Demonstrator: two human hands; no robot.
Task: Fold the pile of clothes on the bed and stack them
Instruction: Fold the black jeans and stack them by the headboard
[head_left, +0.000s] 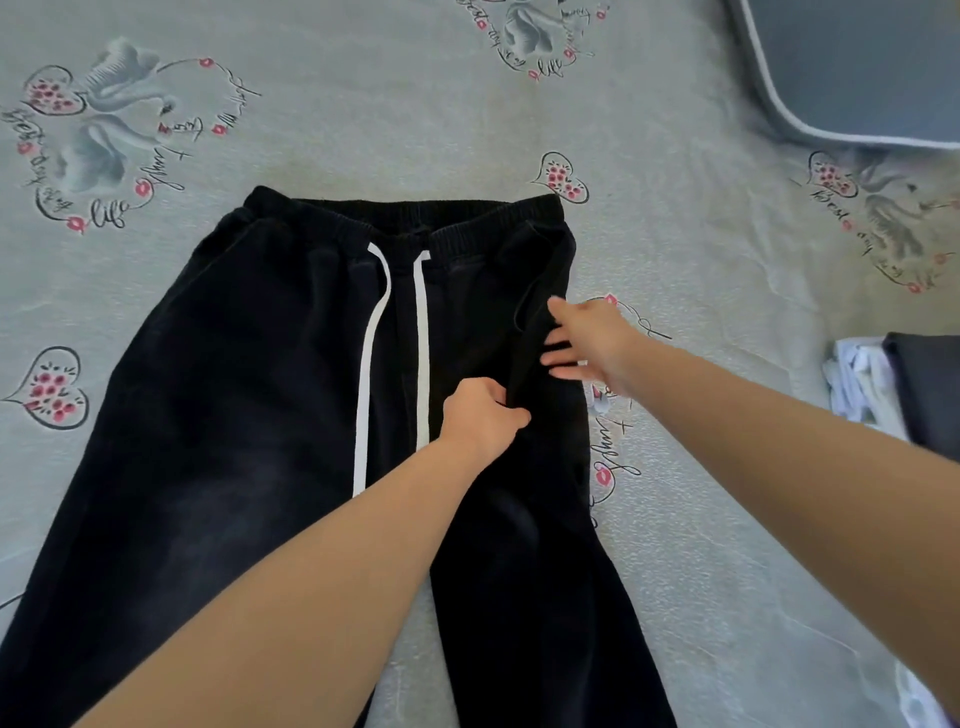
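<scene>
The left hand (480, 415) pinches a ridge of cloth on the black trousers (249, 415), while the right hand (587, 340), just beyond at one o'clock, rests with fingers spread on the same leg's outer edge. The trousers lie flat on the bed (701, 545), long axis six to twelve, waistband (405, 218) farthest. Bare sheet surrounds them; folded clothes (893, 384) sit at three o'clock.

Trousers (218, 415): black cloth, matt, soft-looking nap, faded greyish patches on the one leg. Waistband (405, 221) gathered, ribbed elastic. Drawstring (371, 364) flat white woven tape, matt. Bedsheet (701, 291) pale grey-green cloth, fine pebbly texture, printed swans and hearts, light creases. Pillow (862, 67) smooth grey-blue fabric, white piped edge. Cloth under my fingers (558, 358) bunches into a soft fold. Folded stack (893, 389): white and dark cloth, matt.
</scene>
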